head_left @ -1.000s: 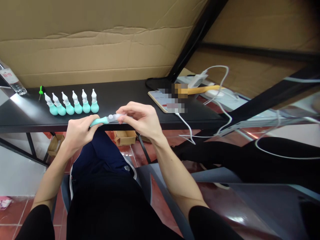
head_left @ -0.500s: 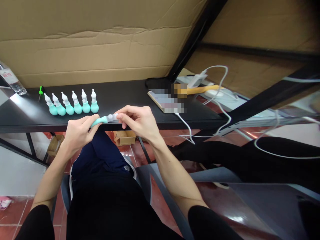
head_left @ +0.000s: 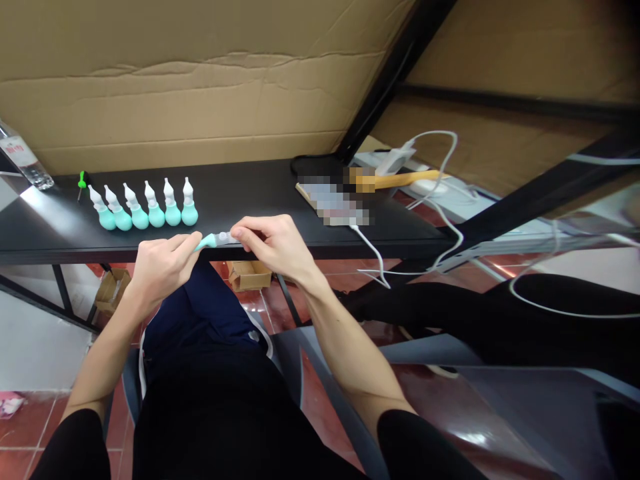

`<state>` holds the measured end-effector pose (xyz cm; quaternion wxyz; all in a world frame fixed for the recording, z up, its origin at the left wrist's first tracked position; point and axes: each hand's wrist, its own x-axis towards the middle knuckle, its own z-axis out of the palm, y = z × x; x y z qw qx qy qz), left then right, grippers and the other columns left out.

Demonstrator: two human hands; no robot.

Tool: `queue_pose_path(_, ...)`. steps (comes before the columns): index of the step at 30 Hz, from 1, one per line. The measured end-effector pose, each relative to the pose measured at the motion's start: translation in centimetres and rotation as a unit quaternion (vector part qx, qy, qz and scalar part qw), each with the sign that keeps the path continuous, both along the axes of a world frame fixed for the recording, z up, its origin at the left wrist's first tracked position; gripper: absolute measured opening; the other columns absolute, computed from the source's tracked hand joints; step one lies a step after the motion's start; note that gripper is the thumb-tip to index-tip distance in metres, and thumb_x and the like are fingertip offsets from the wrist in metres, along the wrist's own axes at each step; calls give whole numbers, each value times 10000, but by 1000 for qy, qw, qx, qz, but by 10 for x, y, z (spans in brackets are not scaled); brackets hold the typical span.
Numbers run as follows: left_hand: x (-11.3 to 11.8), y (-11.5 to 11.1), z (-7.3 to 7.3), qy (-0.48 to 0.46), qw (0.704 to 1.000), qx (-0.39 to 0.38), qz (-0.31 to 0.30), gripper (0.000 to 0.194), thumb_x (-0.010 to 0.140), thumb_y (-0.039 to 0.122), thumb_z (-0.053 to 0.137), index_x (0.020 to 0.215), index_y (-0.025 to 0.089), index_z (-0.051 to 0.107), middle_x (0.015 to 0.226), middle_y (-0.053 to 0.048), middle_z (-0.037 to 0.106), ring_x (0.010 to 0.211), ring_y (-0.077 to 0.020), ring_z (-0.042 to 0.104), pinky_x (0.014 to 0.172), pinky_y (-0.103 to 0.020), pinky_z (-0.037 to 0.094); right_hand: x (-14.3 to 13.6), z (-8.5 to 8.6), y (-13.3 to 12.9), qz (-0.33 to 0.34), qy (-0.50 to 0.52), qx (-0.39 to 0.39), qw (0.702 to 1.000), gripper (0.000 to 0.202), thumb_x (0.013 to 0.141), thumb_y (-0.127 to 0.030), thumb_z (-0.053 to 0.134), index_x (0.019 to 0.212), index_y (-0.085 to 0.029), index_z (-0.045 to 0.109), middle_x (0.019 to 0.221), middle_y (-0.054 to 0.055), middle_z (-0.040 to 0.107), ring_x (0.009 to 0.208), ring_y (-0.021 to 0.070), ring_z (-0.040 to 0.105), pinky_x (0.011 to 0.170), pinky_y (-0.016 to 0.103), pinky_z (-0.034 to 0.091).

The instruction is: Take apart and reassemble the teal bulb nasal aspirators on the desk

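Over the front edge of the black table (head_left: 240,193), a teal bulb with a clear nozzle (head_left: 208,242) lies sideways between my hands. My left hand (head_left: 167,263) is closed round its teal bulb end, hiding much of it. The fingertips of my right hand (head_left: 275,243) pinch the nozzle's far end, and its tip is hidden. Several similar teal bulbs with whitish nozzles (head_left: 156,215) stand upright in a row behind my left hand.
A green-handled tool (head_left: 82,180) and a clear bottle (head_left: 25,160) are at the left. To the right are a pixelated phone-like device (head_left: 325,200), white cables (head_left: 370,247) and a yellow strip (head_left: 410,179). Cardboard (head_left: 200,107) rises behind. A person's dark-clothed leg (head_left: 450,307) is at the right.
My left hand has shifted slightly right and now covers more of the teal bulb. My right hand has turned slightly, still pinching the nozzle end.
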<state>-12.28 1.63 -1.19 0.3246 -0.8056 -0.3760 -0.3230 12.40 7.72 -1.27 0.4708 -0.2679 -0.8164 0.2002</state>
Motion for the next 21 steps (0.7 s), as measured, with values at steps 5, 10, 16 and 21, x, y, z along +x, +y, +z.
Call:
queue_pose_path(5, 0, 0, 0, 3, 1000, -5, 12, 241, 1137, 211, 583, 973, 183, 757, 666, 30, 673, 543, -111, 526, 562, -294, 306, -5, -3, -1, -2, 13, -30, 999, 399, 1090, -428, 607, 774, -209, 713, 569, -39, 615, 488, 112, 481, 573, 278, 386)
queue_pose_path(10, 4, 1, -2, -15, 1000, 2, -9, 225, 1122, 201, 611, 944, 181, 746, 640, 42, 647, 534, -101, 518, 560, -284, 317, -8, -5, -4, 13, 50, -69, 996, 477, 1113, -561, 598, 796, -217, 695, 592, -38, 643, 453, 104, 510, 538, 268, 400)
queue_pose_path(16, 8, -2, -3, -70, 996, -14, -56, 169, 1099, 206, 662, 965, 190, 763, 621, 63, 625, 517, -82, 513, 543, -275, 304, -7, -2, -6, 62, 92, -94, 989, 517, 1078, -686, 647, 869, -217, 701, 659, -18, 696, 507, 115, 584, 533, 255, 447)
queue_pose_path(21, 11, -8, 2, -111, 990, -35, -84, 130, 1067, 171, 702, 965, 190, 782, 619, 68, 634, 517, -71, 523, 557, -257, 344, -2, 0, -4, 93, 82, -68, 990, 470, 1107, -637, 631, 910, -215, 695, 703, -11, 714, 545, 119, 606, 553, 256, 478)
